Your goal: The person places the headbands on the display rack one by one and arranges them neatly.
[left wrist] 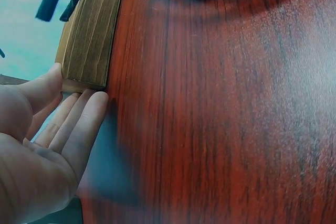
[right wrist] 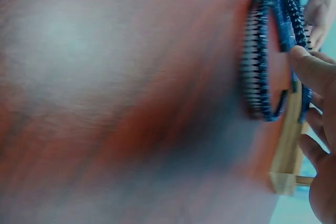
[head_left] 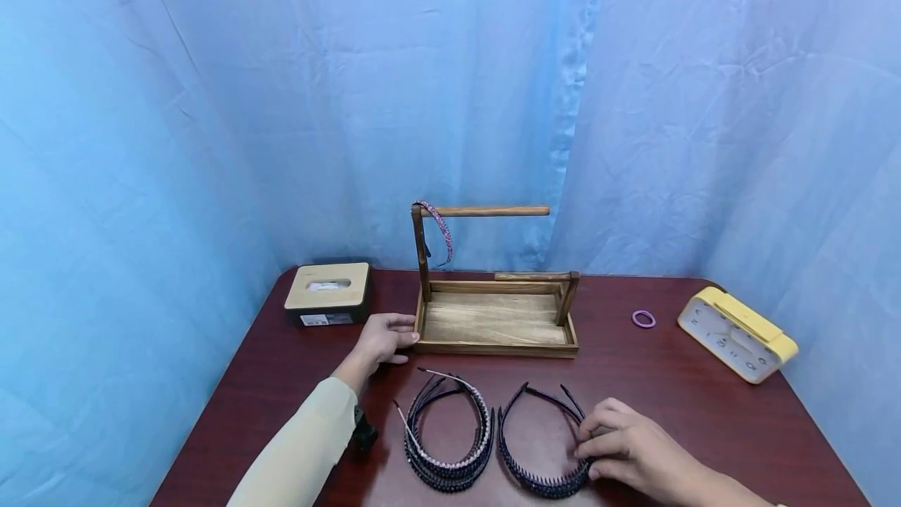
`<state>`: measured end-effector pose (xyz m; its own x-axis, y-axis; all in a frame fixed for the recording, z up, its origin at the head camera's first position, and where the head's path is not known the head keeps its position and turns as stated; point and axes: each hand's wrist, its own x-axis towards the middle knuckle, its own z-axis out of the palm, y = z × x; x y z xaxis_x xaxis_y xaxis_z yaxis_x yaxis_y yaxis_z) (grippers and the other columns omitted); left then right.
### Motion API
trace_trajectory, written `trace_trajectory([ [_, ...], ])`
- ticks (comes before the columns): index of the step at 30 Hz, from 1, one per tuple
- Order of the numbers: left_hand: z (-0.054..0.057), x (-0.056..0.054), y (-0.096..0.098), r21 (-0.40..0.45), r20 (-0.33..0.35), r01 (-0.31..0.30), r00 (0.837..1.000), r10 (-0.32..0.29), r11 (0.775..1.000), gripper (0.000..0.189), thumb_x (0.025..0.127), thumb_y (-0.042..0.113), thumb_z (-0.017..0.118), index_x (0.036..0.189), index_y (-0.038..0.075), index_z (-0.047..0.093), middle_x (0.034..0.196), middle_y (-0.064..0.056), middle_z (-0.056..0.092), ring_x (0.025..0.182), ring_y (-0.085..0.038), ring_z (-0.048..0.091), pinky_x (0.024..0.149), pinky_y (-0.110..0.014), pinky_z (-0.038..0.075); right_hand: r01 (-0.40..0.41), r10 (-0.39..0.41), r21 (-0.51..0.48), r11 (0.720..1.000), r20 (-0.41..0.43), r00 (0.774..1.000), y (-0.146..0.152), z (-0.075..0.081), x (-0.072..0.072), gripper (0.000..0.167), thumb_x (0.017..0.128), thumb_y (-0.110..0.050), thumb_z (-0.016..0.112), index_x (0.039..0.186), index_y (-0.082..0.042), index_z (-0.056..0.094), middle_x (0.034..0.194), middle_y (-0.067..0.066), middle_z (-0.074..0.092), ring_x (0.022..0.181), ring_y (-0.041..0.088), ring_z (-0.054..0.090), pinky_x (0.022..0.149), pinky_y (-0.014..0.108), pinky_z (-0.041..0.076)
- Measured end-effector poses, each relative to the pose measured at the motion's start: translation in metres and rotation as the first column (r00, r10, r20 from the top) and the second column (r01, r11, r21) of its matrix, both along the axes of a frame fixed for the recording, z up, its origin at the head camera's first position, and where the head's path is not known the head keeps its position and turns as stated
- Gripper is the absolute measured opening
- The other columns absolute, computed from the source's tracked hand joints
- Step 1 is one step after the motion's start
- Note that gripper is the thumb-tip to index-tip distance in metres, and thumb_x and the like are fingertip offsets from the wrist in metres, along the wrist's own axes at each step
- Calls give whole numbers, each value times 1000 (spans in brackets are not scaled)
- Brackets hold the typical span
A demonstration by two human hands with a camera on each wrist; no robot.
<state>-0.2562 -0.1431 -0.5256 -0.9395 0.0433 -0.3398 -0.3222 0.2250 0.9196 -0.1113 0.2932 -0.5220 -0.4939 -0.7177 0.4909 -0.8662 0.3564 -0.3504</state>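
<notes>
My left hand (head_left: 383, 339) touches the left end of a wooden rack with a tray base (head_left: 493, 348), fingers fairly straight. In the left wrist view, the thumb and fingertips meet the end of the wooden tray (left wrist: 92, 40). My right hand (head_left: 626, 444) pinches the right side of a dark beaded headband (head_left: 542, 483) with teeth on its inner edge. In the right wrist view, the thumb (right wrist: 310, 69) lies over a dark band. To the left lies a pile of headbands (head_left: 450, 480), dark ones under a pale sparkly one. A pink sparkly headband (head_left: 442, 227) hangs on the rack's upper bar.
A tissue box (head_left: 327, 292) with a wooden lid stands at the back left. A purple ring-shaped band (head_left: 644, 319) lies right of the rack, near a yellow and white clock (head_left: 739, 335). Blue curtains (head_left: 450, 100) surround the dark red table (head_left: 281, 413).
</notes>
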Motion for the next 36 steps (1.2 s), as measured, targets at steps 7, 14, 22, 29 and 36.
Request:
trace_trajectory([
  [7, 0, 0, 0, -2, -4, 11, 1000, -11, 1000, 43, 95, 6, 74, 137, 5, 65, 132, -22, 67, 112, -31, 71, 74, -47, 64, -46, 46, -8, 999, -34, 998, -13, 24, -7, 33, 79, -20, 89, 106, -30, 75, 105, -17, 68, 99, 2, 59, 83, 13, 47],
  [14, 0, -1, 1, 1, 2, 5, 1000, -5, 1000, 42, 95, 5, 73, 137, 6, 66, 131, -21, 68, 110, -30, 71, 73, -46, 64, -82, 80, 154, 985, 21, 997, -23, 41, -5, 32, 83, -22, 86, 111, -34, 75, 104, -22, 62, 95, -6, 55, 79, 8, 45],
  [22, 1, 0, 0, 0, 0, 2, 1000, -2, 1000, 43, 95, 4, 73, 137, 5, 65, 131, -22, 68, 110, -30, 72, 73, -46, 64, -76, 58, 133, 988, 138, 989, -28, 56, -7, 25, 88, -19, 82, 108, -31, 73, 104, -20, 65, 89, -5, 62, 74, 8, 48],
  [29, 1, 0, 0, 12, 5, 4, 1000, -4, 1000, 43, 95, 4, 72, 137, 5, 65, 132, -22, 67, 111, -30, 71, 75, -47, 64, -30, 40, -53, 998, 198, 979, -30, 84, -17, 28, 87, -10, 81, 111, -23, 74, 102, -10, 72, 89, 4, 68, 73, 14, 52],
  [36, 1, -1, 0, 5, 3, 5, 1000, -5, 1000, 42, 96, 3, 72, 137, 6, 65, 132, -22, 67, 113, -31, 70, 77, -48, 64, 176, -118, -181, 968, 291, 949, -46, 133, -30, 31, 85, -4, 82, 108, -22, 75, 97, -9, 76, 83, 5, 72, 67, 22, 59],
])
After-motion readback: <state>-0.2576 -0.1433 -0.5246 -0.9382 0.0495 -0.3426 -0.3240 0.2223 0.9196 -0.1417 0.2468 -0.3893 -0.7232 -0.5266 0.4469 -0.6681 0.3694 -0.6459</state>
